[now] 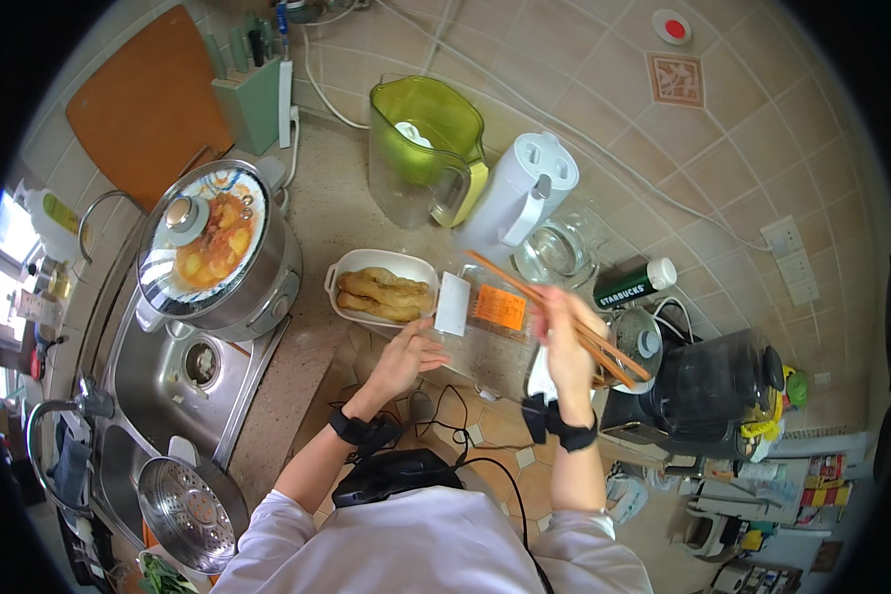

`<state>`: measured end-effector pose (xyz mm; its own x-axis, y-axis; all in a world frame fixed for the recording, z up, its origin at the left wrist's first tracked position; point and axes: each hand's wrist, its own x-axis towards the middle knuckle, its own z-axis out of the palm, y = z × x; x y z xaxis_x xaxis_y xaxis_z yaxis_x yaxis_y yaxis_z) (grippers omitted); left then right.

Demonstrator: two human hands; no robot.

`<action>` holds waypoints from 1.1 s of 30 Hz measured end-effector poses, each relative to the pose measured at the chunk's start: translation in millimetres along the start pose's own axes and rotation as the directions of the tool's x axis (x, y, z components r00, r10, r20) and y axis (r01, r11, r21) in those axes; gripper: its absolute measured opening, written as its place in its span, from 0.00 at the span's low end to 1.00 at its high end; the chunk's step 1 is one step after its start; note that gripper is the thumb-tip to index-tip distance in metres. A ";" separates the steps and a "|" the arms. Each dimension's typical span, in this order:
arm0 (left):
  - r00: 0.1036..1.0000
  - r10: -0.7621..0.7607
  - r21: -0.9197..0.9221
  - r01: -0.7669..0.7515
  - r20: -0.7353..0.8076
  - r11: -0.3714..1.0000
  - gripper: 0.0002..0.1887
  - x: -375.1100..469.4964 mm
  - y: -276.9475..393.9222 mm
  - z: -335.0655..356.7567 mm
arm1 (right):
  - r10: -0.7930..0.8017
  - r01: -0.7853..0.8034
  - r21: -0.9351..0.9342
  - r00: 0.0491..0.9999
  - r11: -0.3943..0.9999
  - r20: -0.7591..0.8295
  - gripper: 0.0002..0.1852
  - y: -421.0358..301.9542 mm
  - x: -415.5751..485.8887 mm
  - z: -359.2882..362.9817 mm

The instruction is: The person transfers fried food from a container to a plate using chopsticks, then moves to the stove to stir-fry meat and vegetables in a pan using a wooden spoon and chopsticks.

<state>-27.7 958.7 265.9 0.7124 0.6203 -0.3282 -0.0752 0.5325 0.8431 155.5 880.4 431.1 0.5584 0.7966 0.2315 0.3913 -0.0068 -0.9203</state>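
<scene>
My right hand is closed around a pair of wooden chopsticks, which slant over a clear plastic package with an orange printed label. Next to the near right corner of a white ceramic dish, my left hand has its fingers extended and holds nothing; whether a fingertip touches the dish is unclear. Long golden-brown food pieces lie side by side in the dish. A white card or packet stands between dish and package.
Behind the dish are a green-topped water pitcher, a white jug and a glass pitcher. A lidded steamer with food stands left, beside the steel sink. A steamer basket sits nearer me. Right is a dark-green bottle.
</scene>
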 end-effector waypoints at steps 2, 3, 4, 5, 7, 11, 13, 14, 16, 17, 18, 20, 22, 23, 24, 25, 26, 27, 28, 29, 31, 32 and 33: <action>0.999 0.034 0.037 -0.032 -0.041 0.999 0.25 -1.7 4.0 -0.7 | 0.140 -0.121 0.147 0.982 0.982 -0.127 0.17 10.9 -14.6 -24.8; 0.997 0.060 0.130 -0.053 -0.054 0.990 0.25 -3.2 5.9 0.0 | 0.246 -0.210 0.196 0.953 0.958 -0.179 0.17 21.5 -20.1 -30.9; 0.994 0.089 0.240 -0.071 -0.065 0.968 0.25 -4.2 8.4 1.2 | 0.338 -0.331 0.081 0.938 0.940 -0.081 0.18 31.9 -25.8 -38.0; 0.990 0.121 0.349 -0.090 -0.070 0.933 0.25 -3.9 11.9 2.9 | 0.391 -0.390 0.027 0.918 0.920 -0.070 0.17 41.7 -35.3 -43.4; 0.969 0.240 0.587 -0.160 -0.061 0.793 0.24 -3.7 19.1 8.2 | 0.273 -0.256 0.098 0.925 0.962 -0.264 0.17 60.7 -52.6 -46.4; 0.889 0.456 0.827 -0.224 -0.043 0.515 0.25 -7.7 26.8 30.9 | 0.410 -0.385 0.149 0.884 0.911 -0.224 0.17 83.4 -75.1 -46.5; 0.877 0.480 0.868 -0.208 -0.039 0.451 0.25 -6.8 28.8 42.2 | 0.346 -0.316 0.151 0.900 0.937 -0.266 0.17 86.1 -80.1 -47.9; 0.848 0.529 0.887 -0.225 -0.025 0.403 0.26 -9.0 27.4 47.6 | 0.345 -0.322 0.131 0.908 0.938 -0.237 0.16 86.0 -82.4 -49.2; 0.814 0.581 0.920 -0.242 0.018 0.309 0.26 -10.2 24.8 57.9 | 0.439 -0.432 0.078 0.887 0.898 -0.141 0.18 82.7 -86.7 -52.7; 0.780 0.624 0.932 -0.262 0.052 0.250 0.26 -9.0 24.6 60.9 | 0.437 -0.418 0.128 0.871 0.899 -0.223 0.19 79.9 -88.8 -55.7; 0.780 0.624 0.934 -0.259 0.052 0.245 0.26 -8.2 24.5 62.7 | 0.416 -0.376 0.185 0.864 0.908 -0.284 0.20 76.6 -90.4 -60.4; 0.778 0.626 0.939 -0.252 0.053 0.234 0.26 -11.3 23.0 64.9 | 0.409 -0.336 0.252 0.842 0.908 -0.352 0.23 70.7 -89.6 -70.7; 0.785 0.619 0.944 -0.232 0.040 0.233 0.27 -12.8 24.2 64.8 | 0.237 -0.135 0.319 0.922 0.938 -0.307 0.20 65.9 -83.7 -78.3; 0.786 0.617 0.947 -0.223 0.034 0.231 0.27 -13.1 25.2 64.4 | 0.229 -0.100 0.364 0.915 0.926 -0.331 0.18 64.2 -81.3 -79.3; 0.785 0.618 0.948 -0.229 0.045 0.222 0.28 -13.2 26.5 63.7 | 0.257 -0.067 0.487 0.907 0.871 -0.334 0.15 63.4 -79.3 -78.7; 0.783 0.620 0.948 -0.235 0.054 0.215 0.28 -12.9 27.9 63.1 | 0.338 -0.136 0.514 0.885 0.847 -0.322 0.15 62.5 -79.2 -81.4; 0.768 0.636 0.948 -0.251 0.072 0.195 0.29 -12.1 28.9 63.1 | 0.378 -0.184 0.536 0.883 0.824 -0.278 0.15 62.4 -79.0 -85.4; 0.765 0.634 0.946 -0.277 0.111 0.168 0.30 -11.0 29.4 64.0 | 0.358 -0.184 0.567 0.910 0.803 -0.211 0.15 63.2 -79.6 -88.3; 0.748 0.644 0.942 -0.311 0.160 0.128 0.31 -9.9 29.6 65.2 | 0.410 -0.257 0.563 0.898 0.786 -0.162 0.15 66.0 -78.4 -88.8; 0.711 0.668 0.932 -0.355 0.220 0.070 0.32 -9.2 29.4 66.6 | 0.419 -0.328 0.441 0.899 0.835 -0.124 0.14 70.4 -75.3 -88.5; 0.724 0.636 0.922 -0.383 0.266 0.051 0.33 -10.2 25.6 73.0 | 0.538 -0.523 0.126 0.819 0.843 -0.197 0.14 82.7 -69.7 -72.6; 0.719 0.629 0.914 -0.405 0.296 0.032 0.34 -9.9 23.4 76.5 | 0.481 -0.494 -0.001 0.847 0.869 -0.225 0.15 88.3 -68.0 -61.5; 0.720 0.628 0.912 -0.408 0.295 0.039 0.34 -9.5 21.2 79.9 | 0.522 -0.568 -0.122 0.807 0.814 -0.277 0.18 93.5 -64.0 -53.1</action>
<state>19.7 918.0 321.0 0.6716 0.6113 0.4187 0.3433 -0.7575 0.5553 195.2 796.7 347.1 0.8573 0.4717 -0.2063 0.0903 -0.5323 -0.8417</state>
